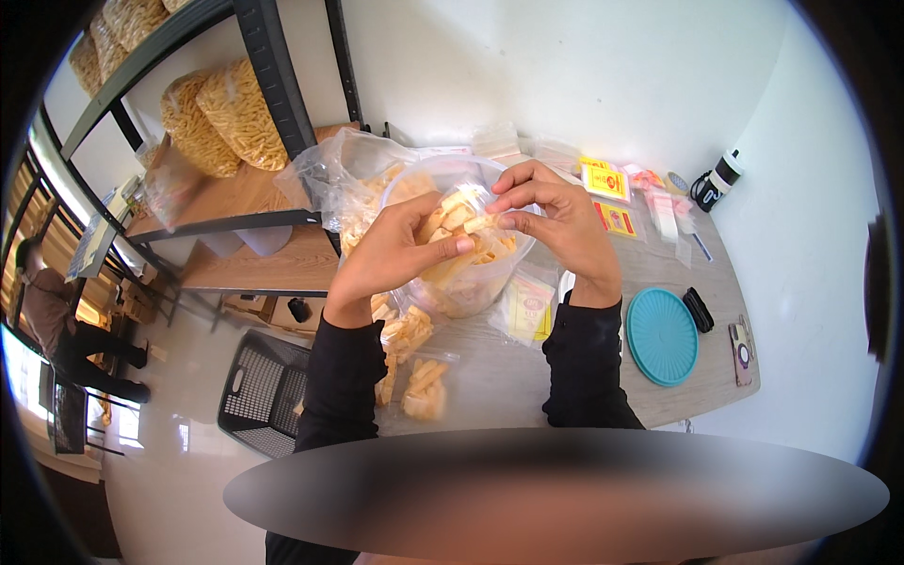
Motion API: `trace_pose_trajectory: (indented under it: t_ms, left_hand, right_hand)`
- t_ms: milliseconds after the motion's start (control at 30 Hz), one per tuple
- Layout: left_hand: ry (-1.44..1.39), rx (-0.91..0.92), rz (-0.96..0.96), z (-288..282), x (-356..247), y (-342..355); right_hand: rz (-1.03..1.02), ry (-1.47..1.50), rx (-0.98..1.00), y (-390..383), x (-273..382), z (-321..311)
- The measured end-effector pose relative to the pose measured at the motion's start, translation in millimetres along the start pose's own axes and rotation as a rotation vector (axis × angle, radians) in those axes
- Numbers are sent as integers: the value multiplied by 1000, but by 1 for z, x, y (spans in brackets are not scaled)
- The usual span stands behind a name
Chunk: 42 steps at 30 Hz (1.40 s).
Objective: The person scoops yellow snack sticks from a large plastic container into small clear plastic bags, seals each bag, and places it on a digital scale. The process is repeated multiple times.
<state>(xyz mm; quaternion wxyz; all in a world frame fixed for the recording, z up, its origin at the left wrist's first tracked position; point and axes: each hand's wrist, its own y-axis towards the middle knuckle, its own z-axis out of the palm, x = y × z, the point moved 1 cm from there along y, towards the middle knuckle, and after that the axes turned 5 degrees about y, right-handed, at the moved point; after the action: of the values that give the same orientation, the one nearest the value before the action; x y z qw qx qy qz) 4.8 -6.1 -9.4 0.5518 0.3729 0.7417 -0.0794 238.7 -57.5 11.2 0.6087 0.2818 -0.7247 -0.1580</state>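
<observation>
Both hands hold a small clear plastic bag (459, 215) of pale yellow snack sticks above a round translucent tub (450, 299). My left hand (394, 250) wraps the bag's left side, its thumb across the front. At the right side of the bag, the thumb and fingers of my right hand (556, 218) pinch its edge. More snack pieces lie in the tub below. A large clear bag (350, 160) of the same sticks leans behind my left hand. Filled small bags (407, 332) lie beside my left forearm, with another filled bag (426, 390) nearer me.
Flat labelled bags (529, 306) and yellow-red packets (605, 183) lie on the table, with a teal lid (662, 337), black case (698, 310), phone (743, 353) and tumbler (718, 181) at right. Left are a dark crate (266, 384), shelves with big snack bags (221, 118) and another person (68, 325).
</observation>
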Motion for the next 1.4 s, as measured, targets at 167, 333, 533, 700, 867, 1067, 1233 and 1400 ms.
trace_pose_trajectory:
  t_ms: [167,333,533,700,867,1067,1233,1400]
  left_hand:
    - [-5,-13,79,-1,-1,1]
    - [43,8,-15,1,0,2]
    - [13,-21,-40,3,-1,3]
    - [80,-33,6,-1,-6,1]
    - [3,20,-18,-5,-6,-1]
    - [-4,18,-8,-2,-2,0]
    - [16,27,-16,0,-3,0]
    - [9,14,4,5,-3,1]
  right_hand:
    - [53,-25,-12,-1,1,-1]
    - [3,-19,-14,0,2,2]
    - [74,64,-16,1,-3,6]
    - [67,72,5,2,-5,8]
    - [61,65,-9,1,-6,9]
    - [99,13,6,2,-6,8]
    - [34,-60,47,1,-2,7]
    - [9,-101,43,1,-1,6]
